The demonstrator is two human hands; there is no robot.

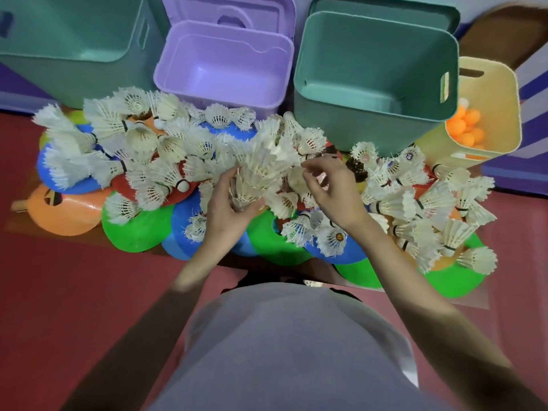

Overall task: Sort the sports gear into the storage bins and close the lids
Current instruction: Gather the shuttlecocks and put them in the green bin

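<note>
Several white feather shuttlecocks (112,126) lie scattered over flat coloured discs (139,229) on the red floor. My left hand (228,209) grips a bunch of stacked shuttlecocks (261,173) from below. My right hand (332,188) hovers just right of that bunch with its fingers curled, fingertips among the feathers; whether it pinches a shuttlecock I cannot tell. Behind the pile stand an open purple bin (225,66), an open teal bin (376,81) and a second teal bin (68,40) at the far left.
A cream bin (489,81) at the right holds orange and white table tennis balls (465,126). Lids lean behind the purple bin (228,10) and the teal bin (385,10). An orange disc (68,212) lies at the left edge of the pile.
</note>
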